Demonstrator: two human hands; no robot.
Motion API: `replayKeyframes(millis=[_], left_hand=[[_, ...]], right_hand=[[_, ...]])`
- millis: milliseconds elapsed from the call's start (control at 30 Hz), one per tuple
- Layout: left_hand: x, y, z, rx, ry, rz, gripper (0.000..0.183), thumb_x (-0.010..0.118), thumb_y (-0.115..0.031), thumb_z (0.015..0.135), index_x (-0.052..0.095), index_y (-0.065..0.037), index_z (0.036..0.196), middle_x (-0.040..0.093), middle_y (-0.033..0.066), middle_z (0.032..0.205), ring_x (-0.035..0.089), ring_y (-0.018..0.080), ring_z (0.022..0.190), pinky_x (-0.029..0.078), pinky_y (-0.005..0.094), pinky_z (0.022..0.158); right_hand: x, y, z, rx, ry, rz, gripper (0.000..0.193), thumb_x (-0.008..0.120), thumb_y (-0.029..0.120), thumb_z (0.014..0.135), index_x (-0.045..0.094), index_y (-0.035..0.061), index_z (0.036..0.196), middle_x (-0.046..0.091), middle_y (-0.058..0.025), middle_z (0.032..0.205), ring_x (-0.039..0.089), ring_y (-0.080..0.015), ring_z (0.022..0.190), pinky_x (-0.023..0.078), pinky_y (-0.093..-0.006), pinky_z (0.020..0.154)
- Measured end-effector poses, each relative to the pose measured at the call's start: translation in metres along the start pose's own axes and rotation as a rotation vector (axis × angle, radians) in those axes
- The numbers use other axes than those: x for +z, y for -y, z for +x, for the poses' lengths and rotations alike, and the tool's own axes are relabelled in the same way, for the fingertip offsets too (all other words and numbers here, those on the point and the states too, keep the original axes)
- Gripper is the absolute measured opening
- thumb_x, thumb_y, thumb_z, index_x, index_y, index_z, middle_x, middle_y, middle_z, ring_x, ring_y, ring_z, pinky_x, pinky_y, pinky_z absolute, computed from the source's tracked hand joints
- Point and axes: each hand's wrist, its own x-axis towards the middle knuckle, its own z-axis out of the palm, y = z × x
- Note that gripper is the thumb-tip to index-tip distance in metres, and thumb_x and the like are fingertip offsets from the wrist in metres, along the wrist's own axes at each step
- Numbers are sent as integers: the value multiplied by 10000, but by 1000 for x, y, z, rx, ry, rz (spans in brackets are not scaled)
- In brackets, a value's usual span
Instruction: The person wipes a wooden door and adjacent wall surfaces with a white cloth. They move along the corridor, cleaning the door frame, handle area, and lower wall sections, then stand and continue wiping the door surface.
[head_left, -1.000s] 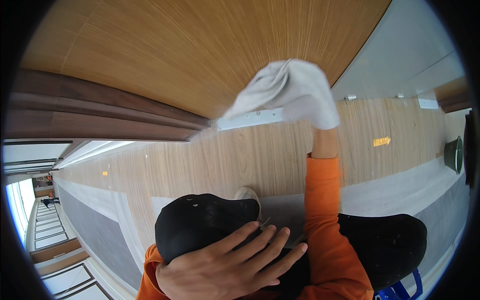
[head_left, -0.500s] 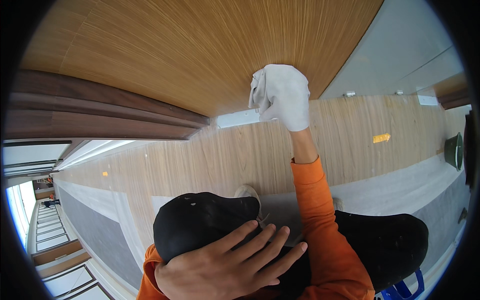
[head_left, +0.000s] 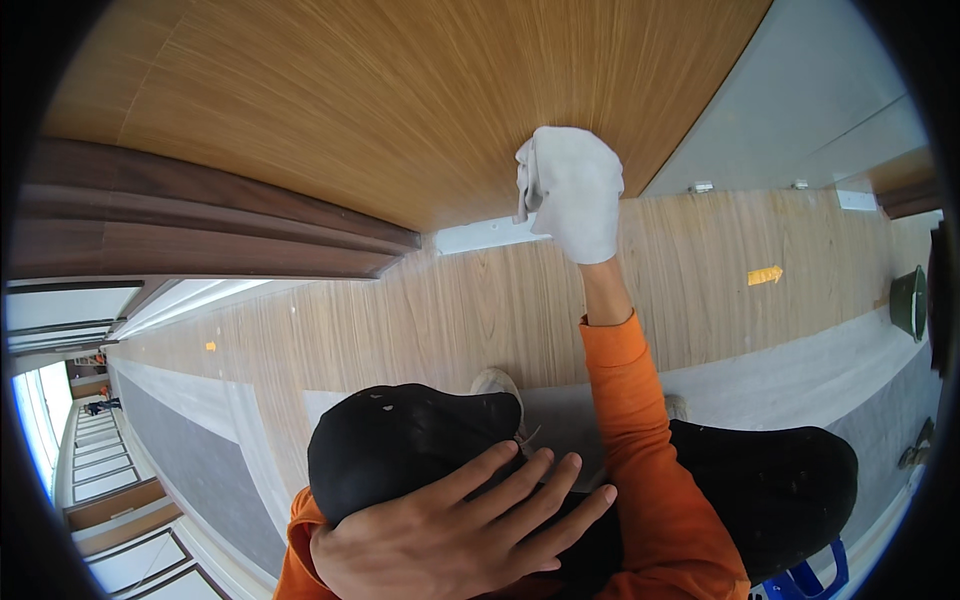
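Note:
My right hand (head_left: 578,195), in a white glove-like covering, presses a folded off-white cloth (head_left: 528,178) to the lower part of a wood-grain door panel (head_left: 420,110). Its fingers are wrapped round the cloth and hidden by the covering. Just below the cloth runs a white strip (head_left: 485,235) along the panel's bottom edge. Bare and with fingers spread, my left hand (head_left: 440,535) rests across my black-trousered left knee (head_left: 400,440) and holds nothing.
A dark wood frame (head_left: 200,220) stands at left, a pale grey panel (head_left: 780,110) at right. The wood-look floor (head_left: 450,320) bears orange arrow stickers (head_left: 765,275). A green bucket (head_left: 907,303) sits at far right, a blue plastic object (head_left: 810,578) at lower right.
My right hand has shifted slightly to the right along the panel with the cloth, baring more of the white strip. My left hand has stayed in place.

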Motion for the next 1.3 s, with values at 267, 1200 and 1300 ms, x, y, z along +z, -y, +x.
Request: replayKeyframes(millis=[267, 1200, 1300], left_hand=[[3, -9, -4, 0, -65, -58, 670, 595, -490, 1044, 481, -182, 1628, 661, 113, 1461, 616, 261, 1377, 413, 459, 1241], [17, -12, -7, -37, -153, -62, 659, 588, -492, 1046, 488, -189, 1622, 656, 107, 1468, 622, 259, 1368, 415, 463, 1239], [2, -9, -5, 4, -74, -37, 638, 573, -527, 1049, 523, -203, 1596, 681, 80, 1432, 651, 239, 1321, 442, 434, 1208]], right_hand=[[4, -30, -2, -200, -117, -246, 136, 635, 46, 995, 743, 31, 1075, 741, -82, 910, 704, -178, 773, 561, -330, 657], [2, -11, -1, -250, -97, -473, 117, 621, 44, 1008, 737, 42, 1030, 690, -35, 804, 635, -93, 660, 505, -268, 550], [-2, -15, 4, -494, -160, -598, 118, 612, 43, 1011, 730, 41, 1012, 688, -35, 797, 634, -92, 647, 501, -272, 533]])
